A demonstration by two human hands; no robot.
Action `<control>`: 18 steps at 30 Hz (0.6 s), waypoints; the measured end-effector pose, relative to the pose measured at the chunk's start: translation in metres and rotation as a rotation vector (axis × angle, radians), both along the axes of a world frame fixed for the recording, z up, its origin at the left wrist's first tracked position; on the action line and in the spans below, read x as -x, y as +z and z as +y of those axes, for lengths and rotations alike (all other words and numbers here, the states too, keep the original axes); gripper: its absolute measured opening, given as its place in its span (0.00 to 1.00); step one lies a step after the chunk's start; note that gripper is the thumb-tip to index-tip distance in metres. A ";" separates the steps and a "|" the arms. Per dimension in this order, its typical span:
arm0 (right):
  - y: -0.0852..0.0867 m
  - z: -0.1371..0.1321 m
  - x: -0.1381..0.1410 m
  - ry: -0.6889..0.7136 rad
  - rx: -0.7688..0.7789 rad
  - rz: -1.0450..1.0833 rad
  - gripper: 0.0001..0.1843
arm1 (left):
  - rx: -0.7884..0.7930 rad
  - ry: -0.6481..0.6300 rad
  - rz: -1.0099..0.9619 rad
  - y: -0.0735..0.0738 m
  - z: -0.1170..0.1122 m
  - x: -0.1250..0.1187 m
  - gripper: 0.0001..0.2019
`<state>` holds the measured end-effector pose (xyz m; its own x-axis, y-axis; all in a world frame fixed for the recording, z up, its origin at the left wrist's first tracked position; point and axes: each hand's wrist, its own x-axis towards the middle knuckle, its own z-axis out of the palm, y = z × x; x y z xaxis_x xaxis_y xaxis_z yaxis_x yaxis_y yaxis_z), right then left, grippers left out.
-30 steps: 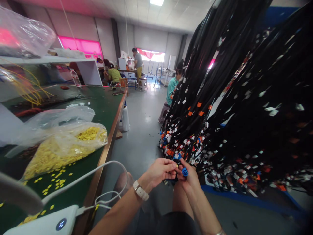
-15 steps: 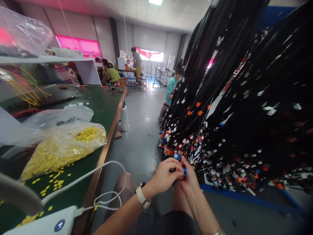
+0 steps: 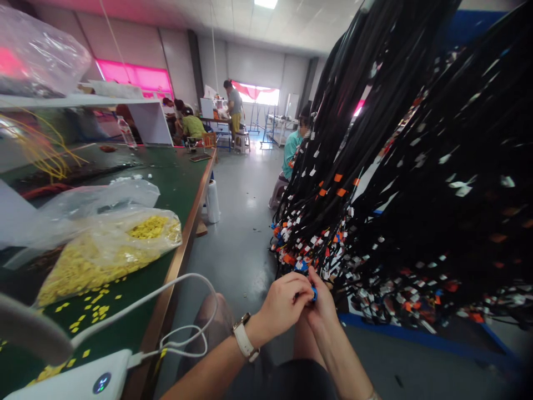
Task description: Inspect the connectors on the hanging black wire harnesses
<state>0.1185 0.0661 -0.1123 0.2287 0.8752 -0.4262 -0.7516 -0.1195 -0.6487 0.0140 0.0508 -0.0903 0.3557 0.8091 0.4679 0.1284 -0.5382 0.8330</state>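
A small blue connector (image 3: 314,294) shows between my two hands, in front of the hanging wire harnesses. My right hand (image 3: 323,310) is closed around it, thumb pointing up. My left hand (image 3: 283,300), with a white-strapped watch on its wrist, pinches at the connector's near face. Its thumb and fingertips are pressed together, and whatever they hold is too small or hidden to make out. Just beyond my hands hang black wire harnesses (image 3: 333,139), ending in white, orange and blue connectors.
On the left a green-topped table (image 3: 166,172) bears a plastic bag of small yellow pieces (image 3: 104,258), loose yellow pieces and a white power bank (image 3: 79,380) with a white cable (image 3: 183,278). A blue rack base (image 3: 416,333) stands at right. Co-workers sit and stand farther off.
My left fingers have closed in over the connector's face, covering the yellow bit that showed there. My right hand has stayed nearly still.
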 end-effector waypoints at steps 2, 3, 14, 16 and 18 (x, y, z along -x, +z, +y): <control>0.003 -0.001 0.002 -0.047 0.081 0.069 0.18 | 0.023 -0.015 -0.015 0.002 0.000 0.000 0.07; 0.004 -0.001 0.002 -0.064 0.108 0.093 0.17 | 0.041 -0.022 -0.029 0.003 0.000 0.000 0.07; 0.001 -0.004 0.003 -0.071 0.079 -0.011 0.15 | 0.407 -0.066 -0.076 -0.001 0.005 0.003 0.10; -0.002 -0.004 0.003 -0.090 0.064 -0.040 0.15 | 0.398 -0.084 -0.027 -0.001 0.006 0.004 0.12; -0.003 -0.005 0.004 -0.112 0.041 -0.048 0.15 | 0.324 -0.094 0.041 0.003 0.005 0.006 0.13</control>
<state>0.1149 0.0613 -0.1152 0.3447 0.8250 -0.4478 -0.7300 -0.0643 -0.6804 0.0084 0.0556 -0.0874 0.4490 0.8760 0.1759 0.1274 -0.2576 0.9578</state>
